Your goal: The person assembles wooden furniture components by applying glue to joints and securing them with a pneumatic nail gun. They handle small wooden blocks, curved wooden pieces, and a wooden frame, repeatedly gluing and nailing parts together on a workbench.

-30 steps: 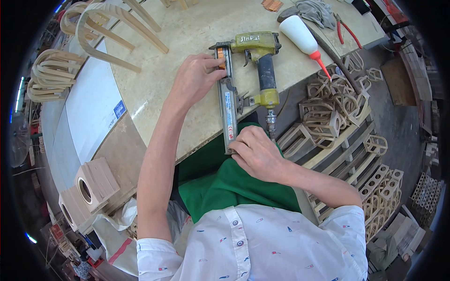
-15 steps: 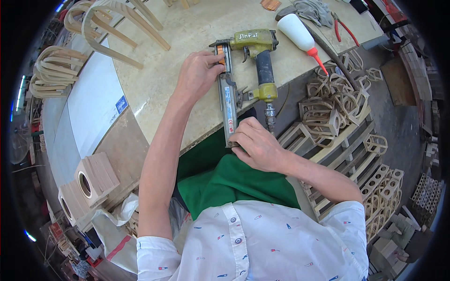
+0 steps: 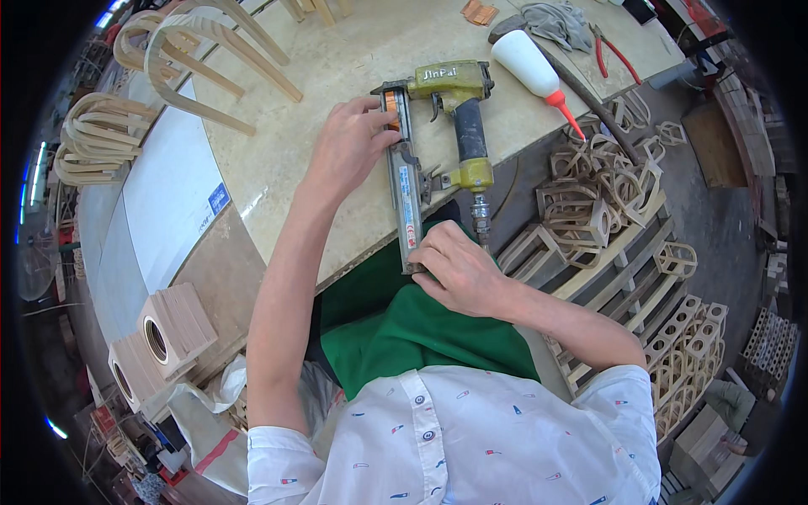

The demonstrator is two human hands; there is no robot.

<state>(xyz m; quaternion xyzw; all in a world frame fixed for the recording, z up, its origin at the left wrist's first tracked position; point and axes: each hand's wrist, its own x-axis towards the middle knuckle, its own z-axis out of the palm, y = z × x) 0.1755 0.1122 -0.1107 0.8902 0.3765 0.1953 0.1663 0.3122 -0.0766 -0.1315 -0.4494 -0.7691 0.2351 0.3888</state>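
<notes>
A green pneumatic staple gun with a black grip lies on its side at the table's front edge. Its long metal magazine points toward me, and its channel stands open at the far end. Copper-coloured staples sit in that channel. My left hand has thumb and fingers closed around the staples at the channel. At the near end of the magazine, my right hand grips the tail with bent fingers. An air hose fitting hangs below the gun's handle.
On the worktable lie a white glue bottle with a red nozzle, red-handled pliers, a grey cloth and more copper staples. Bent wooden arches stand far left. Wooden frames fill a pallet at right.
The staple gun has shifted slightly toward me and to the left, along with both hands. Each hand keeps its place on the magazine. A sleeved arm at the lower right has moved.
</notes>
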